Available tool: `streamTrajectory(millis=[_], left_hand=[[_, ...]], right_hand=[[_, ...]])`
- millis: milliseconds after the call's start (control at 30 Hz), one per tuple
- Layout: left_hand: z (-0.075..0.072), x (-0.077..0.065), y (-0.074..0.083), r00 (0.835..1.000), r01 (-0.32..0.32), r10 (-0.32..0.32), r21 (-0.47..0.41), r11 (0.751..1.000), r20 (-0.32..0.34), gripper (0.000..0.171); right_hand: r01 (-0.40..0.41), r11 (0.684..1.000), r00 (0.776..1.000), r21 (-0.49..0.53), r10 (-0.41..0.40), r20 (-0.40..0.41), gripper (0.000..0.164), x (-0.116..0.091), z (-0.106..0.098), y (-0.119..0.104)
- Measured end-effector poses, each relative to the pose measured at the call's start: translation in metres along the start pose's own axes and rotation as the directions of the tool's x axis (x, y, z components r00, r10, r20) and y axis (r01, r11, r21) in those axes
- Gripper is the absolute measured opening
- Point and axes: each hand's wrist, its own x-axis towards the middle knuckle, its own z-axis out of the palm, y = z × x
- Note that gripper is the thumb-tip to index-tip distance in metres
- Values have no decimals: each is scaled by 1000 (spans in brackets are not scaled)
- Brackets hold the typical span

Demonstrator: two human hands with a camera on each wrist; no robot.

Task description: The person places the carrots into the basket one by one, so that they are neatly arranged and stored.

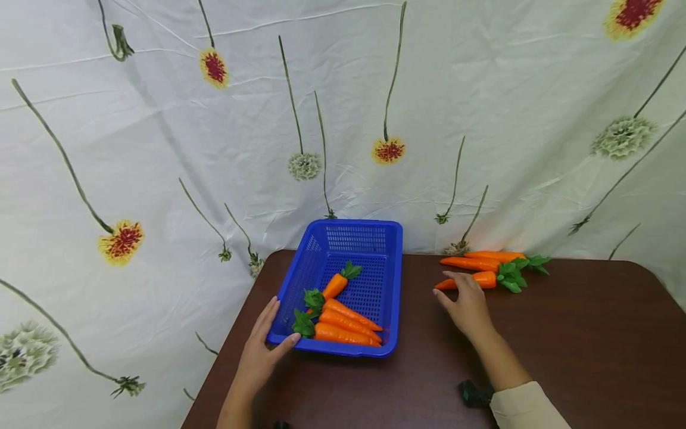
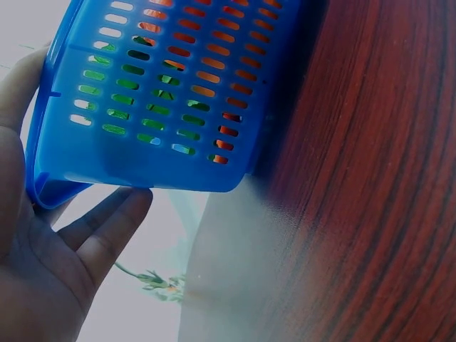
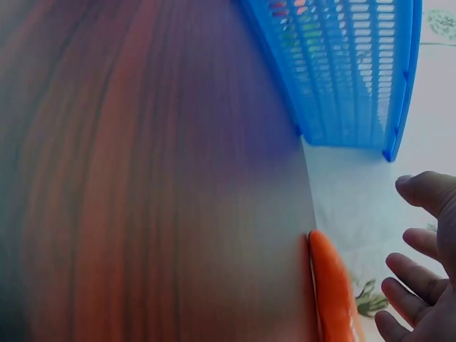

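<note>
A blue plastic basket [image 1: 398,286] holds several orange carrots [image 1: 343,333] with green leafy tops in its near part. My left hand [image 1: 258,357] holds the basket's near left corner, the thumb on the front rim and the fingers along the left side; the left wrist view shows fingertips [image 2: 135,203] against the perforated wall. To the right, my right hand [image 1: 467,304] is over the nearest of 3 carrots [image 1: 485,279] lying on the table, thumb and fingers spread apart. In the right wrist view that hand [image 3: 427,278] is beside a carrot [image 3: 331,285], with nothing in its grasp.
The dark wood-grain table [image 1: 579,333] has rounded far corners. Just behind it hangs a white floral cloth [image 1: 461,77]. Two other carrots [image 1: 471,262] lie close behind the nearest one. A small dark object [image 1: 474,394] is by the right wrist.
</note>
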Motion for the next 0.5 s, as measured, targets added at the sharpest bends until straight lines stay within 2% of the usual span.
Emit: streamTrajectory(millis=[167,500], left_hand=[[0,0,1,1000,1,-1,0,1000,0,86],[0,1,1,1000,2,-2,-3,1000,4,86]], right_hand=[[-20,999,1000,-44,20,-4,57,3,-7,9],[-111,988,994,-111,110,-18,60,8,-23,24]])
